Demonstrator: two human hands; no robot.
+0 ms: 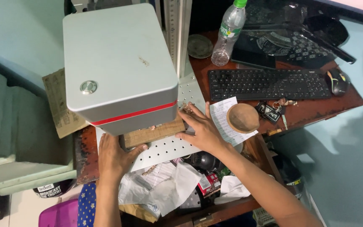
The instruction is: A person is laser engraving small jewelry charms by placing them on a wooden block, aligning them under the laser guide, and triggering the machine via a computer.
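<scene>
You are working under the grey machine head (118, 63), which is hanging over the wooden block (154, 134) and hiding most of its top; the block is lying flat on the perforated metal plate (169, 147) directly beneath that head. Your left hand (113, 157) is pressing against the block's near left corner, fingers spread and open, not wrapped around it; your right hand (200, 128) is resting flat at the block's right end, fingers extended and touching it, the grip likewise open. Right of the block a paper slip (223, 117) is lying under a wooden bowl (243, 118), with keys (274, 110) just beyond the bowl; farther right and behind, a black keyboard (269, 84) and mouse (338, 82) are sitting on the bench (316, 110); a plastic bottle (229, 33) is standing behind the keyboard. Nearer you than the block, crumpled paper and wrappers (169, 187) are crowding the plate's edge; left of the block a worn cardboard sheet (61, 103) is leaning out from under the head.
</scene>
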